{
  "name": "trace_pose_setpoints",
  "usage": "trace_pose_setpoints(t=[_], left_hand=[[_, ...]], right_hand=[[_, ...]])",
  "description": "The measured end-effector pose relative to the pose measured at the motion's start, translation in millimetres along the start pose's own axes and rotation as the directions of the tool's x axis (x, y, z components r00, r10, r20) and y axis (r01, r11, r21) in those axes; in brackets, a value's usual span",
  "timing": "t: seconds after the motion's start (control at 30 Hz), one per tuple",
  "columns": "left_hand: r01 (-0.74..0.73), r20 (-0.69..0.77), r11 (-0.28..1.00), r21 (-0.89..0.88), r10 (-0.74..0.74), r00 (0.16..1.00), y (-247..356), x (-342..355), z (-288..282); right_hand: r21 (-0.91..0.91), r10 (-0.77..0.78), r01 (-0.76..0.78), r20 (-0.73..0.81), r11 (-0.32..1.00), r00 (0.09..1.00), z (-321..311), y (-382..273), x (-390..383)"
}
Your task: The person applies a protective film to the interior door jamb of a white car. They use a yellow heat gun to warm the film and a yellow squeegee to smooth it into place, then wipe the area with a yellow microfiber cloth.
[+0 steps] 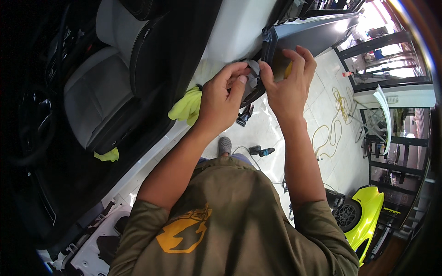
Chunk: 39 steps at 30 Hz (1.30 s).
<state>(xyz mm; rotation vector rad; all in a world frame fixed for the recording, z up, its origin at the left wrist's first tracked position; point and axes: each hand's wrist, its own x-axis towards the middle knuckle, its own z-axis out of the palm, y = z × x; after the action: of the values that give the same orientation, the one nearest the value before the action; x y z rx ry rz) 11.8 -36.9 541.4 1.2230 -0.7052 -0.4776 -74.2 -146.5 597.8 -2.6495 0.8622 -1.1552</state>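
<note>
My left hand (223, 96) is closed, thumb and fingers pinched at a crumpled grey strip (252, 79), thin like film or tape. The strip lies at the edge of a white car's body beside the dark edge of an open door (304, 37). Close by on the right, my right hand (292, 87) has its thumb up near the strip and its fingers curled. A yellow thing (288, 70) shows partly behind those fingers; its kind is hidden. A lime-yellow cloth (188, 106) hangs against the car sill beside my left wrist.
To the left is a grey car seat (103, 92), with another yellow cloth (107, 155) at its base. On the tiled floor lie a black-and-blue power tool (261, 151), a black object (245, 116) and a yellow hose (338, 108). A bright yellow car (368, 207) stands at lower right.
</note>
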Motion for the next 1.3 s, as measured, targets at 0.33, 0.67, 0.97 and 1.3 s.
trace_pose_setpoints(t=[0.33, 0.67, 0.97, 1.3], left_hand=[[0.195, 0.090, 0.980, -0.026, -0.192, 0.977, -20.5, -24.9, -25.5], [0.258, 0.137, 0.965, -0.039, -0.251, 0.958, -35.1, -40.9, -55.5], [0.288, 0.089, 0.956, 0.056, -0.292, 0.952, -44.1, -65.8, -100.6], [0.508, 0.099, 0.840, 0.191, -0.532, 0.841, -66.9, -119.7, -146.9]], right_hand=[[-0.001, -0.013, 0.013, -0.011, 1.000, 1.000, -2.3, -7.1, 11.1], [0.027, 0.049, -0.048, -0.048, 0.999, 0.998, 15.2, 10.0, -50.7], [0.053, 0.112, -0.108, -0.090, 0.993, 0.990, 26.0, 18.1, -77.4], [0.083, 0.103, -0.090, -0.158, 0.992, 0.982, 58.0, 41.2, -108.1]])
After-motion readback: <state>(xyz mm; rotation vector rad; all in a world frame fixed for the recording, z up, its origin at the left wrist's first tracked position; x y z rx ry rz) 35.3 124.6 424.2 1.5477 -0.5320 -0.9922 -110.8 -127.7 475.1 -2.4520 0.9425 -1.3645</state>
